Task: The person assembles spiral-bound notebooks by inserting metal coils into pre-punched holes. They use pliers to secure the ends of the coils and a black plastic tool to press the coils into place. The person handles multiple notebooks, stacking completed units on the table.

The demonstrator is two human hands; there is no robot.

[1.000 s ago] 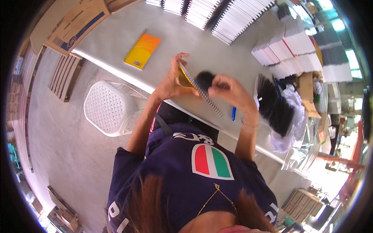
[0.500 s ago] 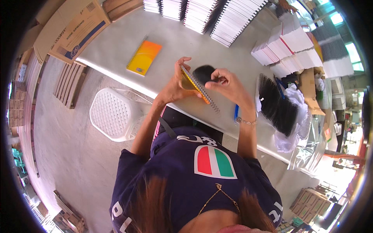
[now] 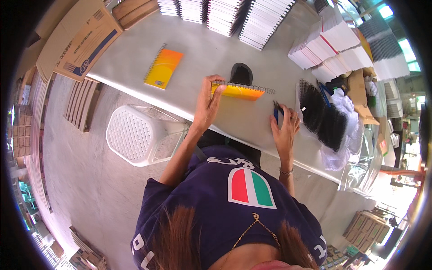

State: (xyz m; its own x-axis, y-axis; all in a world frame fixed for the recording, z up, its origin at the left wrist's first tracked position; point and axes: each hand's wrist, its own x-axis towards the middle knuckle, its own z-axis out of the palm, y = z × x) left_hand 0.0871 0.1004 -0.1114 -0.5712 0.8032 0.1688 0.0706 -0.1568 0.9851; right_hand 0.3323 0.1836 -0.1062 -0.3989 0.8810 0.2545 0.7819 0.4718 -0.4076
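Note:
My left hand (image 3: 209,101) grips a spiral notebook (image 3: 240,91) by its left end, thumb on the yellow-orange cover. The notebook is tilted edge-up over the table, its wire coil along the top and sticking out past the right end. To the right, my right hand (image 3: 284,124) has its fingers around blue-handled pliers (image 3: 276,110), dark jaws pointing away from me. Behind the held notebook sits a dark, rounded object (image 3: 241,74) whose kind I cannot make out. Another yellow-orange spiral notebook (image 3: 164,68) lies flat to the left.
Stacks of bound notebooks (image 3: 265,20) line the table's far side, with paper stacks (image 3: 330,40) at the far right. Loose black coils (image 3: 321,118) lie on white plastic (image 3: 335,155) to the right. A white stool (image 3: 130,135) and a cardboard box (image 3: 87,42) are at left.
My left hand has turned the notebook so its coil runs nearly level. My right hand has left the coil, moved right and nearer, and taken hold of the pliers.

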